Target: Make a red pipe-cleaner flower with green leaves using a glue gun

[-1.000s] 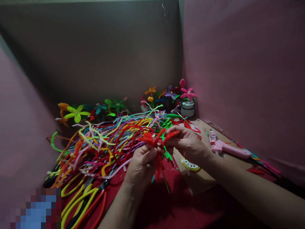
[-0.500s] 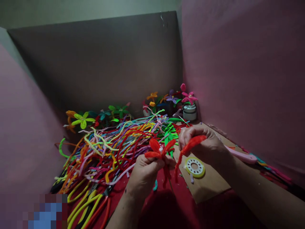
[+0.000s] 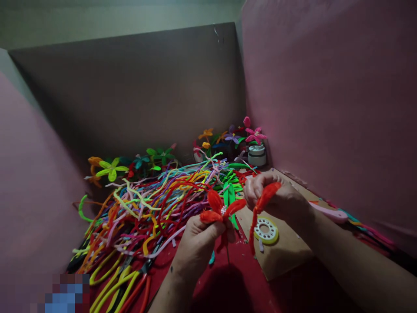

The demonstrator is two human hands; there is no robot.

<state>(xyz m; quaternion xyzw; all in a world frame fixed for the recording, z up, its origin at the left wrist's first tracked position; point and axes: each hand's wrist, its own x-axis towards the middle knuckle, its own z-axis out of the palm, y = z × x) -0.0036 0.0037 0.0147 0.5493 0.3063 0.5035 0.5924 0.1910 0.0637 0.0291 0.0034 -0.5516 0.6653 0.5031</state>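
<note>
Between the thumb and fingers of my left hand (image 3: pixel 200 243) is a red pipe cleaner flower (image 3: pixel 214 214). Three of its petals show, with a cluster of small white beads at the centre. My right hand (image 3: pixel 276 195) pinches a single red pipe cleaner petal (image 3: pixel 267 198), whose twisted stem hangs down. The petal is apart from the flower, a little to its right. Below my right hand a tape roll (image 3: pixel 275 234) with a white core lies on a brown board (image 3: pixel 286 258).
A heap of coloured pipe cleaners (image 3: pixel 156 195) spreads to the left. Yellow-handled pliers (image 3: pixel 114 287) lie at the front left. Finished flowers (image 3: pixel 112 168) stand at the back, near a white pot (image 3: pixel 257 156). A pink-handled tool (image 3: pixel 332 214) rests at the right.
My right hand has turned the red petal, so its stem now hangs further right, away from the flower. My left hand still holds the flower. The view has shifted slightly.
</note>
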